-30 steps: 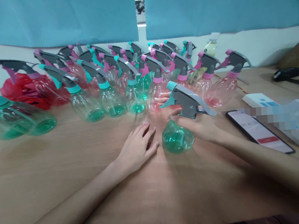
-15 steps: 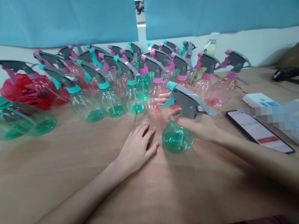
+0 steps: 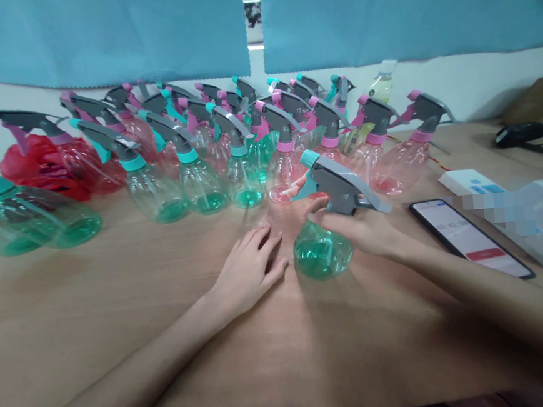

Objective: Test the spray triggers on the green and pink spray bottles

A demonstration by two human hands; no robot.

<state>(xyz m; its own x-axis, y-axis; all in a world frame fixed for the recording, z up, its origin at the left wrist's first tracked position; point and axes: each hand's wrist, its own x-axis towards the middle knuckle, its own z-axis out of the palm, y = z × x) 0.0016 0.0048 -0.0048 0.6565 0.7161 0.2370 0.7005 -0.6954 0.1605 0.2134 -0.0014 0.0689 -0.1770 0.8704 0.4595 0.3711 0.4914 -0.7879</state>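
My right hand is wrapped round the neck of a green spray bottle with a grey and teal trigger head. The bottle stands on the wooden table, and part of its neck is hidden by the fingers. Flat on the wood, just left of that bottle, lies my left hand, fingers stretched and slightly apart, holding nothing. Beyond both hands stand several more spray bottles in rows, among them a green one with a teal collar and a pink one with a pink collar.
A phone with a lit screen lies right of my right forearm, beside a white box. At the left are a red plastic bag and overlapping green bottles. A black device sits at the far right.
The fingers of my right hand have curled in nearer the trigger, which looks drawn back a little. The left hand stays in place.
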